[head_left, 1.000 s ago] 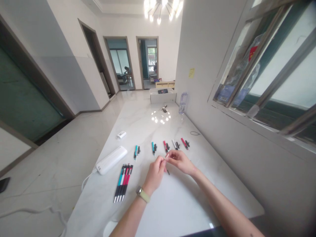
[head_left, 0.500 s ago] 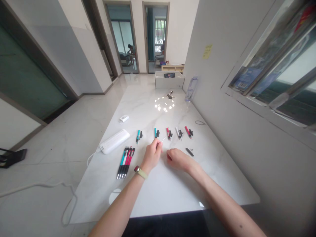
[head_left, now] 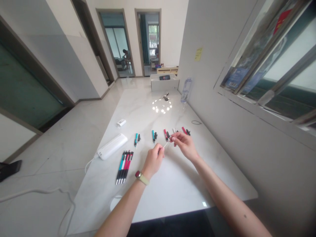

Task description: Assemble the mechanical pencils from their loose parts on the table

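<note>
My left hand [head_left: 153, 160], with a watch [head_left: 141, 177] on its wrist, is closed on a thin white pen refill [head_left: 166, 144] pointing up to the right. Fingertips of my right hand [head_left: 184, 145] pinch together at the refill's far end; whatever they hold is too small to make out. Beyond the hands lie pen parts in small groups: a blue barrel [head_left: 136, 139], another blue barrel [head_left: 153, 135], a red barrel [head_left: 165, 134], and white and red ones partly behind my right hand. Several whole pens [head_left: 124, 167] lie side by side left of my left hand.
A white power strip [head_left: 112, 146] with a cable lies along the table's left edge, near a white adapter [head_left: 121, 123]. Farther back are keys [head_left: 166, 97], a clear bottle [head_left: 186, 90] and a white box [head_left: 165, 84] holding a phone. A dark loop [head_left: 196, 122] lies near the right wall.
My right hand has moved up and forward from the table to the refill's end, its fingers now pinching there. The black part and small piece at right are hidden now. The view has shifted slightly.
</note>
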A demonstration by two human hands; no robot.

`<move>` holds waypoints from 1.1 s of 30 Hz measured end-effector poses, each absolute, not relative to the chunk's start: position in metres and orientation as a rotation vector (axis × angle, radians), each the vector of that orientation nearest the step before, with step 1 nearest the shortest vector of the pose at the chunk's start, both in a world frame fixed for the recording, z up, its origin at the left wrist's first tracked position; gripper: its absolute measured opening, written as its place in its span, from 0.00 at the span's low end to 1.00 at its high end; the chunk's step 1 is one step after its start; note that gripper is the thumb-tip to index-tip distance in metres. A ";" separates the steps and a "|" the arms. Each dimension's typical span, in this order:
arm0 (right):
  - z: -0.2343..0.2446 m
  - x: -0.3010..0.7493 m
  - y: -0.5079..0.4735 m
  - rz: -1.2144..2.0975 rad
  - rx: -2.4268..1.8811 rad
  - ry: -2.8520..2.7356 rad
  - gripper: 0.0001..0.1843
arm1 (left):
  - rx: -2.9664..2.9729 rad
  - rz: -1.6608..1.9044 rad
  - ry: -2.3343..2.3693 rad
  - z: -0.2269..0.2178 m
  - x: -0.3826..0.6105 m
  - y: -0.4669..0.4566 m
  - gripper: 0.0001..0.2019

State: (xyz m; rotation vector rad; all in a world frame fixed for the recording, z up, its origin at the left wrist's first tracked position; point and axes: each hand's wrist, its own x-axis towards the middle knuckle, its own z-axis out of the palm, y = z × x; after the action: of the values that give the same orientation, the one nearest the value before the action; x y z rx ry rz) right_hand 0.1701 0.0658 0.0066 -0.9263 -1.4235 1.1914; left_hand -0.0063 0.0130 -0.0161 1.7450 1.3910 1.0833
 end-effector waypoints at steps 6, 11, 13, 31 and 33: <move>0.006 0.164 0.059 1.210 -0.990 -1.516 0.12 | 1.749 1.065 1.383 -0.013 -0.007 0.012 0.12; 0.006 0.166 0.061 1.152 -0.996 -1.490 0.11 | 1.744 1.062 1.373 -0.013 -0.006 0.011 0.13; 0.005 0.167 0.062 1.133 -0.994 -1.475 0.10 | 1.739 1.063 1.379 -0.014 -0.006 0.011 0.13; 0.003 0.171 0.065 1.264 -0.964 -1.393 0.11 | 1.731 1.076 1.356 -0.013 -0.005 0.011 0.13; 0.004 0.170 0.064 1.265 -0.960 -1.428 0.11 | 1.733 1.071 1.358 -0.013 -0.005 0.010 0.13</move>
State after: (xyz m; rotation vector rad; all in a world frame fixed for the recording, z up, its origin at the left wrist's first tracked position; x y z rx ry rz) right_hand 0.1699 0.0643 0.0037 -0.9602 -1.4281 1.2648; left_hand -0.0054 0.0104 -0.0128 1.7334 1.3580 1.0707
